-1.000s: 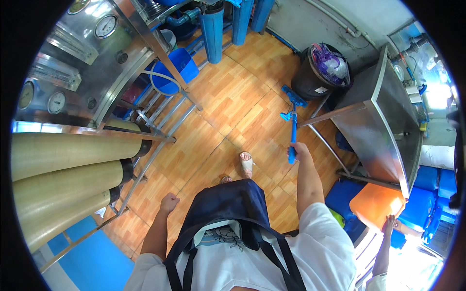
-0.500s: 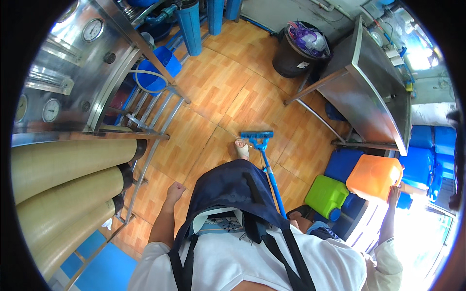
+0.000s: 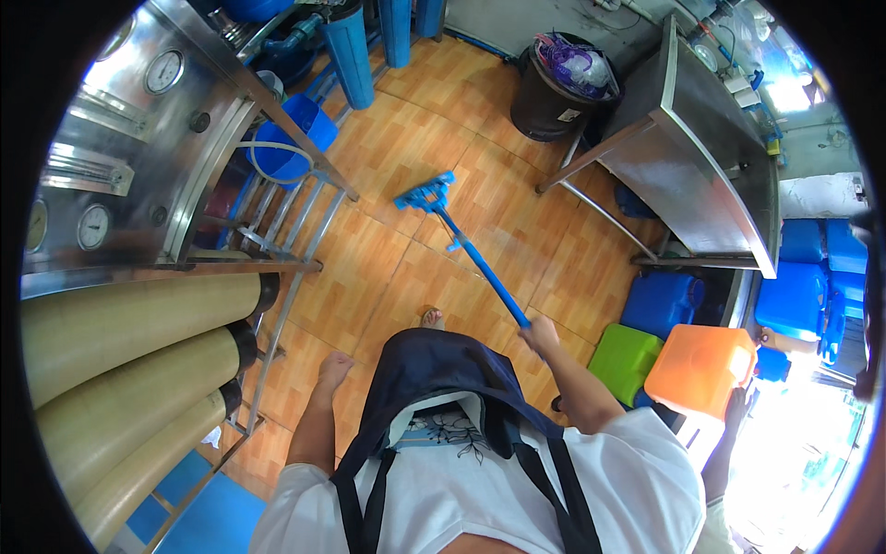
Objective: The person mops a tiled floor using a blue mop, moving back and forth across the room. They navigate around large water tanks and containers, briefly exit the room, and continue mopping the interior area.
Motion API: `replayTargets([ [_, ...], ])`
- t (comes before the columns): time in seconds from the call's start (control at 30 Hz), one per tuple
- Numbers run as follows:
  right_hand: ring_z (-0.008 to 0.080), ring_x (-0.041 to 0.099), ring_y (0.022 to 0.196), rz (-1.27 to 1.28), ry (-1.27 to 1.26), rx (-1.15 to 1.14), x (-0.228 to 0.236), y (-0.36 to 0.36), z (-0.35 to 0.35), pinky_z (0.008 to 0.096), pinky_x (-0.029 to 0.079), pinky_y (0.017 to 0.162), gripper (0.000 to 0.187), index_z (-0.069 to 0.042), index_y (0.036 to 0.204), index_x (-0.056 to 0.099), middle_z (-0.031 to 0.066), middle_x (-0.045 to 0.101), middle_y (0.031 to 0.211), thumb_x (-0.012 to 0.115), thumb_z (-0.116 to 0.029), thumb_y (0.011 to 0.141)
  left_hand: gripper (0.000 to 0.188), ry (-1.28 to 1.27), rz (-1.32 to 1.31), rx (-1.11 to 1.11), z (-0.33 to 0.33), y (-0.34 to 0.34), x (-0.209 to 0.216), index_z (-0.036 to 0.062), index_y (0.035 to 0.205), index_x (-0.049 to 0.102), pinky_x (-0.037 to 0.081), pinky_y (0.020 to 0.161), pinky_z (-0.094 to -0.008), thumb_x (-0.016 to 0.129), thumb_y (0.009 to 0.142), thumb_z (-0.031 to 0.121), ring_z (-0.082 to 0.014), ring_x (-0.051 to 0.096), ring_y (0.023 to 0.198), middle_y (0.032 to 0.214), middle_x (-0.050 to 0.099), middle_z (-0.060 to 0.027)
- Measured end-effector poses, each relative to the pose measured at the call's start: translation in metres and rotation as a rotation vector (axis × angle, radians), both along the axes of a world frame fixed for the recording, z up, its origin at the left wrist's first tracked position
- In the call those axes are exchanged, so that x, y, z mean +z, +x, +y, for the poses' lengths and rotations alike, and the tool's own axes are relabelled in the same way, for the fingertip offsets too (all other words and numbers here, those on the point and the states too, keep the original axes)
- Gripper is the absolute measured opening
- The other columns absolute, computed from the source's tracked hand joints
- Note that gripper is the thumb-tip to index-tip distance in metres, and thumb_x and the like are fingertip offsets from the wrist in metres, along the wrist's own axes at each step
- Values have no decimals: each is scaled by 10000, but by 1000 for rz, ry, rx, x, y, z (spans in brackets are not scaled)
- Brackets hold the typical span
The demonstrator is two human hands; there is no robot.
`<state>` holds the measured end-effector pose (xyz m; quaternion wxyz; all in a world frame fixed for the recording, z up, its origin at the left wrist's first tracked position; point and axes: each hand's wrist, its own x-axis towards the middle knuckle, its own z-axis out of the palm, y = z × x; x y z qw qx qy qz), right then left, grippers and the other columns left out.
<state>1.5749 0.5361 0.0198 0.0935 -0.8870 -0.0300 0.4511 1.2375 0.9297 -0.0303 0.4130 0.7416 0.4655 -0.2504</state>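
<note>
My right hand point(image 3: 539, 338) is closed round the end of a blue sponge mop's handle point(image 3: 494, 282). The mop reaches forward and left, with its wide blue head point(image 3: 425, 192) over the wooden-patterned floor in front of me. I cannot tell whether the head touches the floor. A small blue lever point(image 3: 453, 246) sits partway along the pole. My left hand point(image 3: 333, 371) hangs at my left side, fingers curled in and nothing visible in them. My foot point(image 3: 432, 318) shows past the dark apron point(image 3: 443, 360).
Left stand a steel gauge panel point(image 3: 198, 120), a metal rack point(image 3: 309, 222), a blue bucket point(image 3: 288, 138) and long beige cylinders point(image 3: 148, 300). A black bin point(image 3: 546, 102) and steel table point(image 3: 683, 166) are ahead right. Another person's hand point(image 3: 736, 406) touches an orange jerrycan point(image 3: 697, 369) beside a green jerrycan point(image 3: 625, 362).
The mop has swung forward and left, its head turning, and my right hand now shows on its handle. My left hand stays near the same place. The orange jerrycan has shifted slightly toward me.
</note>
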Motion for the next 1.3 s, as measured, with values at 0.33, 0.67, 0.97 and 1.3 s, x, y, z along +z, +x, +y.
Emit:
replayTargets([
  [0.33,295,646,770,81,12,-27,-36,66,111,384,499,717,392,1,943,636,193,645,876,496,-334,795,288,102,-9,-37,17,13,6,13,862,590,470,733,-334,663,727,257,-245,605,805,834,634,-139],
  [0.67,238,526,389,401,-248,-420,102,-89,-202,374,447,423,267,-15,604,574,118,550,517,570,-233,759,292,-37,-32,14,-21,8,-27,23,842,583,464,720,-334,667,713,271,-248,600,790,827,623,-144],
  [0.97,209,474,390,662,49,-1102,122,-73,-194,343,403,394,109,-15,662,464,105,472,497,561,-36,707,285,31,38,-93,-31,8,-22,31,848,622,463,753,-365,662,709,277,-261,602,829,862,630,-154],
  [1.3,236,500,372,124,293,-797,6,44,-140,363,411,351,129,20,657,527,137,507,481,563,-91,711,295,53,-99,-43,-26,18,1,12,875,574,459,726,-332,657,728,254,-248,594,789,833,622,-139],
])
